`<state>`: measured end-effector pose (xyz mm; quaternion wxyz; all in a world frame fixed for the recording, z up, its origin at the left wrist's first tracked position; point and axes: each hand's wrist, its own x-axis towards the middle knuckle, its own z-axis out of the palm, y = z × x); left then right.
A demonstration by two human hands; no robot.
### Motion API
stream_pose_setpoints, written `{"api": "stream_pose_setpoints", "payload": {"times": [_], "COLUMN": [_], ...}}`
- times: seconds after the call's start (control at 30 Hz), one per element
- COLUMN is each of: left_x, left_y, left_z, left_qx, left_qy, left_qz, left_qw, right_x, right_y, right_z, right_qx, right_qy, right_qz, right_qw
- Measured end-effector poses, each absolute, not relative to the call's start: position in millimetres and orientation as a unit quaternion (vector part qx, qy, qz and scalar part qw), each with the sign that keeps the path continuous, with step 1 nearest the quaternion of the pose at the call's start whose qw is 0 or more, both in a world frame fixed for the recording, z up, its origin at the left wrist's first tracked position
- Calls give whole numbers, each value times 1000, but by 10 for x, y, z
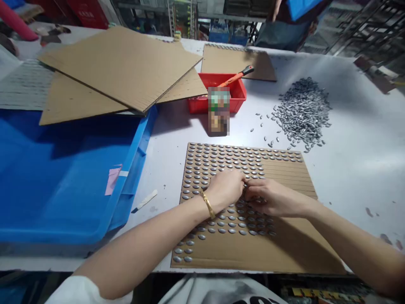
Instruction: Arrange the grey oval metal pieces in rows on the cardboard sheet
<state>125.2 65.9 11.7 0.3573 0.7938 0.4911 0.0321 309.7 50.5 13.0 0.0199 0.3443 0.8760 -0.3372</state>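
Observation:
A cardboard sheet (303, 245) lies flat on the table, with many small silver pointed-oval metal pieces (231, 231) standing in rows over its left and middle part and along its far edge. My left hand (226, 190), a gold bracelet at its wrist, rests over the middle of these rows with its fingers closed. Right beside it, my right hand (274, 196) has its fingertips pinched together, meeting the left fingertips. Whatever either hand holds is hidden between the fingers. A heap of loose silver pieces (302, 114) lies beyond the sheet on the right.
A blue tray (126, 169) takes up the left side, with more cardboard sheets (120, 67) across its far end. Behind the work sheet stands a red bin (198, 105) holding an orange-handled tool (236, 78). A blurred-out object (219, 112) leans at its front. Another person (284, 33) is across the table.

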Motion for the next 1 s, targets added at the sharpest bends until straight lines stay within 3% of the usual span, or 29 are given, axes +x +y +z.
{"api": "stream_pose_setpoints", "payload": {"times": [0.37, 0.67, 1.0], "left_x": [1383, 1358, 1337], "left_y": [875, 917, 906], "left_z": [76, 18, 24], "left_qx": [823, 828, 824], "left_qy": [461, 447, 445], "left_qz": [-19, -8, 2], "left_qw": [332, 338, 351], "right_x": [3256, 3335, 3248], "right_y": [609, 710, 740], "right_z": [106, -79, -164], "right_qx": [338, 460, 456], "right_qy": [866, 870, 878], "right_qz": [-370, -167, -142], "right_qw": [-11, -65, -29]}}
